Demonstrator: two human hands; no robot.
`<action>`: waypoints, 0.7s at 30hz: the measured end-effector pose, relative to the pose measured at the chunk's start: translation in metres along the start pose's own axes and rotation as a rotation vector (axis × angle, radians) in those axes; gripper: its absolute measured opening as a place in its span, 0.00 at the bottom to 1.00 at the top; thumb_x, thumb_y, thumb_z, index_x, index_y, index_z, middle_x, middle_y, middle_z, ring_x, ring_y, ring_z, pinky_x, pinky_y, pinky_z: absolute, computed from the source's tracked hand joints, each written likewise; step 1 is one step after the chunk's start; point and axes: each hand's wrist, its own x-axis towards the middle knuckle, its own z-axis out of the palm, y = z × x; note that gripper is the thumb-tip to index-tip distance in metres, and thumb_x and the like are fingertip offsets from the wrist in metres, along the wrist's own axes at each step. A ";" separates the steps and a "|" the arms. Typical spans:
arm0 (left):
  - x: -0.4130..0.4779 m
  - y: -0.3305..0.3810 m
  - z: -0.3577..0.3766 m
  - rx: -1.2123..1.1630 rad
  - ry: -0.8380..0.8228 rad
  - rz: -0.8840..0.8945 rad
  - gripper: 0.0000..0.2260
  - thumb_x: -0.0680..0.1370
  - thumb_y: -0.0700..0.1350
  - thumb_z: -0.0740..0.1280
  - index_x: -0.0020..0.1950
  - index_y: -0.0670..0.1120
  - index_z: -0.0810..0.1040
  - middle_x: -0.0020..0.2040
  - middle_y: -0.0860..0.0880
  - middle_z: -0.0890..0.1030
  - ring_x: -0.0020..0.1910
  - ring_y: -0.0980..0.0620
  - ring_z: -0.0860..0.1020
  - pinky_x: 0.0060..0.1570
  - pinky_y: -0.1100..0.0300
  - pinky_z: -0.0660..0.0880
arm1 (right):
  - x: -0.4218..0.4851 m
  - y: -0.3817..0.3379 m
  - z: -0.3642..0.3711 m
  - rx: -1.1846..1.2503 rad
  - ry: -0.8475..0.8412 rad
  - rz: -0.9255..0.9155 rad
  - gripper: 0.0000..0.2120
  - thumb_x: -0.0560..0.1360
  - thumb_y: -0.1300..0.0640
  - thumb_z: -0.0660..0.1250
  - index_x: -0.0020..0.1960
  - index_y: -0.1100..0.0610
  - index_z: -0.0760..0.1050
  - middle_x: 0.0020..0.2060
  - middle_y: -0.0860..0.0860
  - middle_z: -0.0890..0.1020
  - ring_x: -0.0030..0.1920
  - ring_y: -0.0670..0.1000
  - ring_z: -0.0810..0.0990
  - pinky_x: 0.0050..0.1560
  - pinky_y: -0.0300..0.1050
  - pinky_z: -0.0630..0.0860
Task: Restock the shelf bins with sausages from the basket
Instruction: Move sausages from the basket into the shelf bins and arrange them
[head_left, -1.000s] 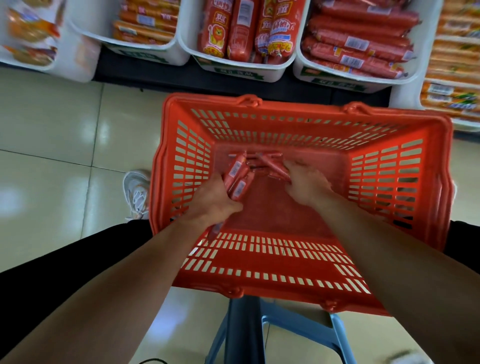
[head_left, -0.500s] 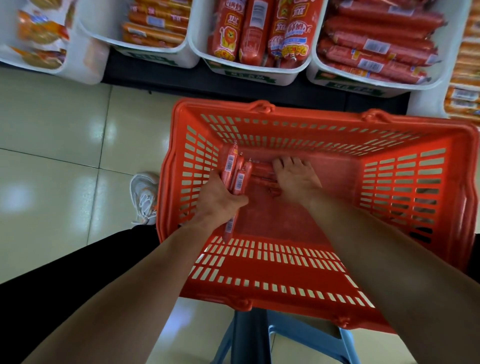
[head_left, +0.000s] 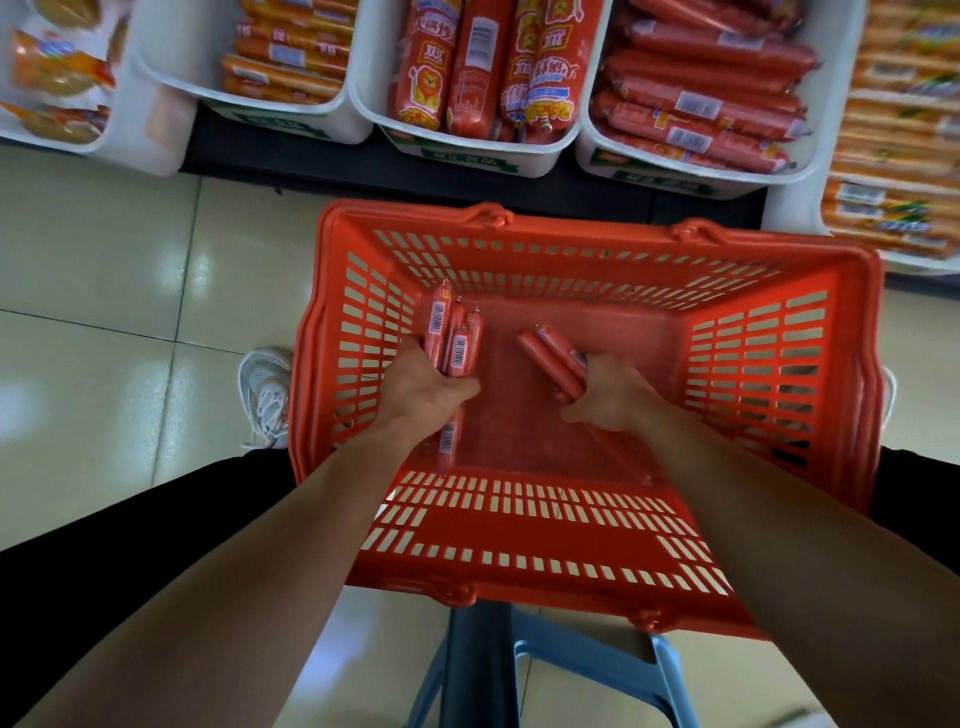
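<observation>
Several white shelf bins (head_left: 550, 156) are sitting straight ahead, beyond the orange basket (head_left: 571, 236). Inside it, the left hand (head_left: 421, 387) is gripping a sausage bundle (head_left: 453, 340) pointing binward; the right hand (head_left: 615, 397) is clutching slanted sausages (head_left: 555, 358), equally near.

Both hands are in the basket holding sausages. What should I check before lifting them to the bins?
1. Grip of left hand on sausage bundle: ok.
2. Even bundle: not ok, one sausage hangs below the fist.
3. Grip of right hand on its sausages: ok.
4. Emptied basket: cannot tell, hands hide part of its floor.
5. Room in the bin of long red sausages: cannot tell.
</observation>
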 end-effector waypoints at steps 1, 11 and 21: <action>-0.003 0.003 0.000 -0.002 -0.003 0.006 0.25 0.67 0.45 0.79 0.60 0.49 0.71 0.47 0.53 0.79 0.48 0.51 0.81 0.53 0.54 0.79 | -0.006 0.002 -0.006 0.061 0.022 0.005 0.23 0.59 0.46 0.79 0.50 0.50 0.76 0.40 0.46 0.81 0.39 0.47 0.79 0.41 0.39 0.71; -0.061 0.052 -0.025 0.057 -0.032 0.234 0.27 0.65 0.47 0.79 0.59 0.53 0.69 0.43 0.60 0.76 0.38 0.64 0.73 0.40 0.63 0.70 | -0.086 -0.010 -0.083 0.160 0.172 -0.110 0.18 0.61 0.46 0.77 0.45 0.51 0.76 0.37 0.46 0.82 0.38 0.45 0.81 0.39 0.39 0.74; -0.108 0.109 -0.075 0.045 0.044 0.429 0.24 0.61 0.48 0.77 0.53 0.50 0.72 0.44 0.54 0.81 0.44 0.53 0.80 0.47 0.56 0.76 | -0.138 -0.052 -0.198 0.094 0.435 -0.191 0.18 0.62 0.47 0.79 0.47 0.51 0.76 0.36 0.45 0.81 0.38 0.48 0.80 0.40 0.41 0.71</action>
